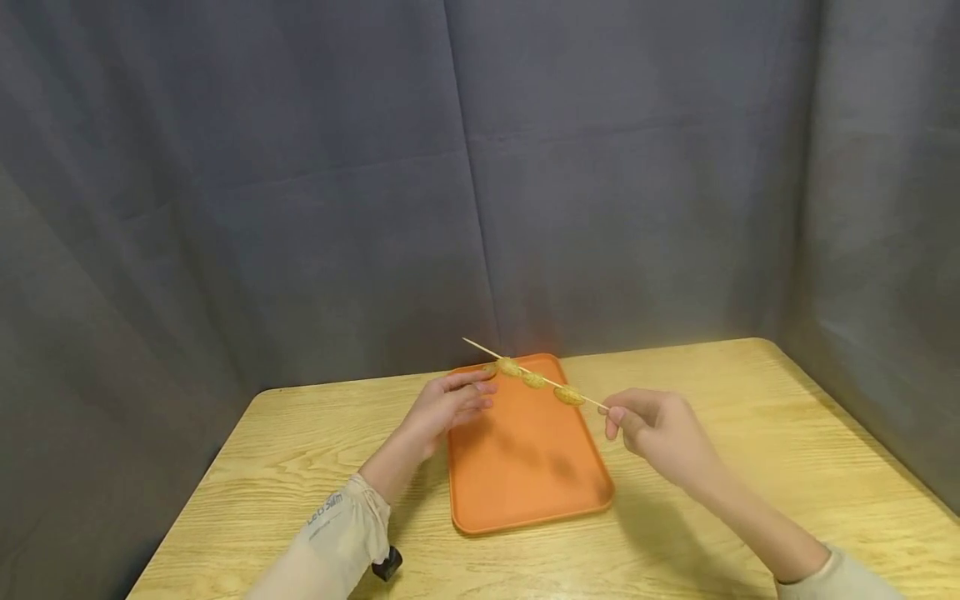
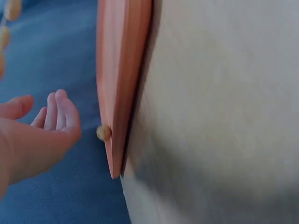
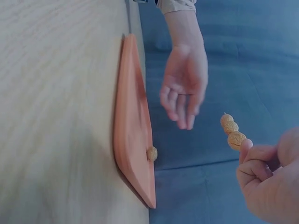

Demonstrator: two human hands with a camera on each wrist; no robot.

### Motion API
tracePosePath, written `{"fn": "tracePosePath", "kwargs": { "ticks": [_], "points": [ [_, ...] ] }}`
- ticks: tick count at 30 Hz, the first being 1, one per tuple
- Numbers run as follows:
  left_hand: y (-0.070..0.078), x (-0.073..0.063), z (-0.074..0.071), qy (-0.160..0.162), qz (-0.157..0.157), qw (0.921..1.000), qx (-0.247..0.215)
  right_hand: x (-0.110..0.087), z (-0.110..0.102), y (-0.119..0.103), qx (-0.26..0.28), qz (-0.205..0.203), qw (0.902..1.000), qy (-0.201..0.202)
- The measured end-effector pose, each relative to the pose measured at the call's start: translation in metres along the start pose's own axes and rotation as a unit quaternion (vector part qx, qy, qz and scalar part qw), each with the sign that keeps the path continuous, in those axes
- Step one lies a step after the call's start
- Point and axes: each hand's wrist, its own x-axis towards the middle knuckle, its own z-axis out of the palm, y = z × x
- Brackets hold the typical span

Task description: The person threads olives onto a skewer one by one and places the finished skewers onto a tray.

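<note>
My right hand (image 1: 667,433) pinches one end of a thin wooden skewer (image 1: 480,347) between thumb and fingers, holding it slanted above the tray. Three tan, wrinkled, oval pieces that look like nuts in the shell (image 1: 568,395) are threaded along it, and its far tip sticks out bare at the upper left. The left hand (image 1: 450,404) hovers over the left side of the orange tray (image 1: 525,467), palm turned up in the right wrist view, fingers relaxed with nothing in them. A loose tan piece (image 3: 152,154) lies on the tray near its far edge.
The tray rests on a light wood-grain table (image 1: 315,450). Dark grey-blue curtains (image 1: 337,208) hang behind the table and at both sides. A small black device (image 1: 387,563) is by the left sleeve.
</note>
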Motion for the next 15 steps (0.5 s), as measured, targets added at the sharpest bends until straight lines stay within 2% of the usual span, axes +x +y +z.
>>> {"fn": "tracePosePath", "kwargs": {
  "ticks": [4, 9, 10, 12, 14, 15],
  "points": [
    [-0.002, 0.023, -0.004, 0.045, 0.008, 0.9961, 0.076, 0.005, -0.007, 0.001, -0.004, 0.004, 0.9999, 0.013],
    [-0.002, 0.051, -0.004, 0.091, 0.027, 0.9815, 0.166, 0.011, -0.018, 0.004, -0.013, 0.004, 0.9993, 0.035],
    [-0.002, 0.057, -0.005, 0.101, 0.029, 0.976, 0.191, 0.012, -0.02, 0.004, -0.016, 0.005, 0.999, 0.041],
    [-0.002, 0.066, -0.006, 0.124, 0.035, 0.9593, 0.251, 0.014, -0.023, 0.006, -0.019, 0.009, 0.9986, 0.049],
    [-0.003, 0.073, -0.008, 0.145, 0.04, 0.9369, 0.316, 0.017, -0.025, 0.007, -0.021, 0.015, 0.9982, 0.054],
    [-0.003, 0.077, -0.009, 0.154, 0.041, 0.9231, 0.35, 0.018, -0.026, 0.007, -0.021, 0.017, 0.9981, 0.055]
  ]
}}
